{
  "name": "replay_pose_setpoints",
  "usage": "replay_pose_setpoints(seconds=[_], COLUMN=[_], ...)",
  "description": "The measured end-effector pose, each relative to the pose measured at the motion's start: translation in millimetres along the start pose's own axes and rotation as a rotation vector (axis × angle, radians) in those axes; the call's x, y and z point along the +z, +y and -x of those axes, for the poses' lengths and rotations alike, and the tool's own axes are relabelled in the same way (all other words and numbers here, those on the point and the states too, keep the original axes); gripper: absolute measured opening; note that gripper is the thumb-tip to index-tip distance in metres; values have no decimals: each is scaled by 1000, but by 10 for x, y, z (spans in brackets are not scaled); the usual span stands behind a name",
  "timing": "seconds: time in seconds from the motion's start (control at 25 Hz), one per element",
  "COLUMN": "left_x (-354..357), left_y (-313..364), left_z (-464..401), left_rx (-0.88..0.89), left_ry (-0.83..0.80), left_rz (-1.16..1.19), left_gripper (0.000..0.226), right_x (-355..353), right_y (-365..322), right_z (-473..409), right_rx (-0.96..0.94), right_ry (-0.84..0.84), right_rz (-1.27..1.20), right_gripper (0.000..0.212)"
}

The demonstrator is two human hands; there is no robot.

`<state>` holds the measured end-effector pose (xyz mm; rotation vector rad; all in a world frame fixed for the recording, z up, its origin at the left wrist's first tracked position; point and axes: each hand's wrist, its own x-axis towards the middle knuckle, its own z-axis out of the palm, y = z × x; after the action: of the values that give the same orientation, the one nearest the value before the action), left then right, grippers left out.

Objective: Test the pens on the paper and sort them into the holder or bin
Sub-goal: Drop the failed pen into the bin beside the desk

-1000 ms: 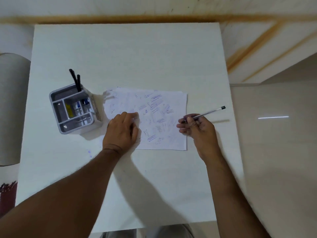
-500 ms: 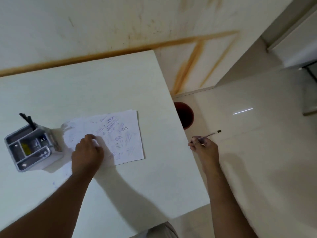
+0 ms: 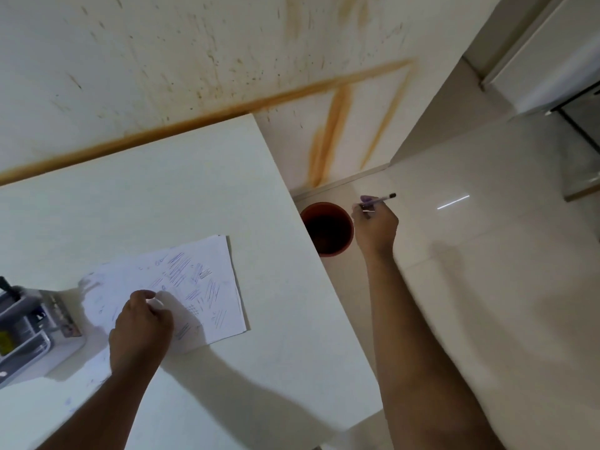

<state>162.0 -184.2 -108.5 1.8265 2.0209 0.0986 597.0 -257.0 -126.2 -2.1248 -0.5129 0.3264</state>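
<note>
Fingers of our right hand (image 3: 376,224) are pinching the pen (image 3: 378,199) at the bin's (image 3: 328,228) three o'clock. We are pressing our left hand (image 3: 141,323), fingers curled, on the paper (image 3: 207,287).

A white table (image 3: 181,190) fills the lower left, its far edge against a cream wall (image 3: 162,53) streaked with a brown stain band (image 3: 328,138) toward one o'clock. Glossy pale floor tiles (image 3: 503,254) spread toward three o'clock, catching a thin bright light reflection (image 3: 453,202).

Head cam – looks down, fwd-right over table (image 3: 181,196) edge, close.
</note>
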Motion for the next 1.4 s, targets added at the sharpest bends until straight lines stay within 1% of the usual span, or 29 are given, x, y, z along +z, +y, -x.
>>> replay_pose_setpoints(seconds=[0.08,0.12,0.16,0.2,0.32,0.4,0.52,0.6,0.68,0.76,0.84,0.96,1.08,1.2,1.28,1.4], left_x=[-7,-9,-9,-5,9,17,20,23,32,19,-7,-52,-79,-144,-192,-213], left_y=[-3,-1,-2,-2,3,1,-7,-41,-119,-222,-350,-559,-764,-965,-1058,-1157], left_z=[-37,-41,-38,-32,9,17,30,87,148,175,187,225,272,307,330,368], left_rx=[-38,-51,-54,-50,-46,-46,-28,44,148,206,270,309,299,329,322,280], left_ry=[-4,-7,-10,-8,5,4,14,57,65,33,19,14,25,14,11,48], left_rz=[20,31,43,54,66,73,64,17,-48,-100,-142,-192,-194,-185,-168,-137], left_gripper=[22,20,18,18,18,21,24,27,33,38,42,45,34,39,39,37], right_x=[89,100,93,81,69,90,177,243,264,260,273,360,536,727,808,855], right_y=[152,242,311,353,343,259,103,26,-19,-60,-99,-190,-276,-384,-426,-403], right_z=[-165,-193,-175,-123,203,502,964,1215,1352,1401,1437,1555,1799,2146,2327,2483], right_rx=[193,284,338,353,280,229,138,62,28,23,-8,-84,-194,-312,-393,-437], right_ry=[-92,-113,-109,-88,-43,-46,-130,-175,-142,-112,-124,-217,-368,-530,-571,-589], right_rz=[140,185,200,200,150,99,49,71,90,107,131,111,137,174,225,322], right_gripper=[46,50,49,44,26,18,13,12,13,14,14,16,19,21,25,43])
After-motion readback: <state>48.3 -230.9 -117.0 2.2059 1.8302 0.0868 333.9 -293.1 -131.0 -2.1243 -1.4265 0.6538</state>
